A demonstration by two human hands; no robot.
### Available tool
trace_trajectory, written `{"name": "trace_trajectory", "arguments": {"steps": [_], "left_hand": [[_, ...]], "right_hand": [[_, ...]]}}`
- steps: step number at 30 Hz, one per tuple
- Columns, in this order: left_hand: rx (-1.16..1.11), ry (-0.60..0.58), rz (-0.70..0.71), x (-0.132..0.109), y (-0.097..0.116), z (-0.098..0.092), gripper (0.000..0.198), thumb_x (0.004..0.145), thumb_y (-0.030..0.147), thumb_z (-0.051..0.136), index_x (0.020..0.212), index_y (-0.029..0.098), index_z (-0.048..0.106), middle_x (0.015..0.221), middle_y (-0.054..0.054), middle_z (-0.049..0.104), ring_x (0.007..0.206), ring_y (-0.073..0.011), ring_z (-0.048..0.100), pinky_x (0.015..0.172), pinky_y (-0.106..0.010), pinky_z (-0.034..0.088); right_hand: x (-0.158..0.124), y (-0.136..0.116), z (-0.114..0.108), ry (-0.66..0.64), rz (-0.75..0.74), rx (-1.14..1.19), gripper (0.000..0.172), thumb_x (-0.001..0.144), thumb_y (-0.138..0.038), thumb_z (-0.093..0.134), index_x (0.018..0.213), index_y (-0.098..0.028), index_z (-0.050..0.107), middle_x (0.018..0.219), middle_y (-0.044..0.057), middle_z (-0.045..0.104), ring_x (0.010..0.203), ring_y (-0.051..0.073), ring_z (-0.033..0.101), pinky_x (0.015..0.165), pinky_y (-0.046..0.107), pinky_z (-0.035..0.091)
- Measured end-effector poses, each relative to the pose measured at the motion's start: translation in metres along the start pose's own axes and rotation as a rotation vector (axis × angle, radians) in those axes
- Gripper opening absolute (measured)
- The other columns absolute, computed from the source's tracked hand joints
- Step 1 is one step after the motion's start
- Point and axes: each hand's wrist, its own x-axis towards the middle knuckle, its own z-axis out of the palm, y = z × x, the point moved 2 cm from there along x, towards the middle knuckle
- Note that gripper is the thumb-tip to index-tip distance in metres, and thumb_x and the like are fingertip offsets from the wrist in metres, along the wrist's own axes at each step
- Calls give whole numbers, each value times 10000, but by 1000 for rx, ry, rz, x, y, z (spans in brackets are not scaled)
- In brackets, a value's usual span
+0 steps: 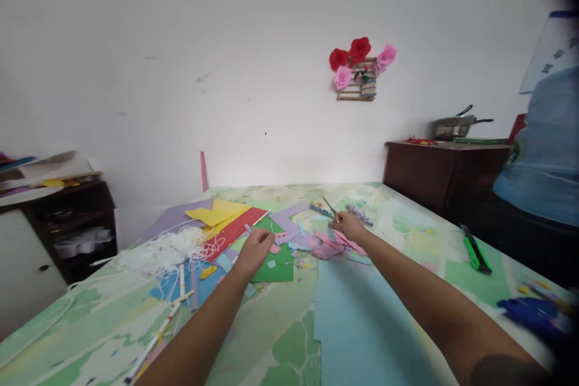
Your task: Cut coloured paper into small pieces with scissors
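My right hand (347, 224) is closed around the handles of a pair of scissors (330, 205), whose blades point up and to the left. My left hand (261, 245) is over the green paper (280, 271), its fingers pinched together by small strips; a pink-patterned strip (280, 234) lies just to its right, and whether the fingers grip it is too small to tell. Pink paper scraps (329, 246) lie below my right hand. A light blue sheet (362, 325) stretches toward me under my right forearm.
Tangled white string (176, 247) and red paper (236, 230) lie at the left. On the right are a green cutter (475, 251) and a dark blue object (531, 315). A dark cabinet (443, 172) stands beyond the table's right edge.
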Motion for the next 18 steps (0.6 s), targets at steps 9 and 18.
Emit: {"name": "trace_trajectory", "arguments": {"steps": [9,18], "left_hand": [[593,124,306,-71,-24,-35,146,685,205,464,777,179,575,1062,-128,519,1107,-318,308,876,-583,89],[873,-271,1164,-104,13,33,314,776,129,347,1063,191,459,1169,-77,470,1167,-223,260,921,-555,29]], "right_hand": [[-1,44,-41,249,276,-212,286,789,-293,424,1016,-124,464,997,71,497,850,157,503,715,347,418],[-73,78,-36,189,329,-217,276,785,-269,434,1019,-124,465,1026,73,485,879,165,491,736,366,409]]}}
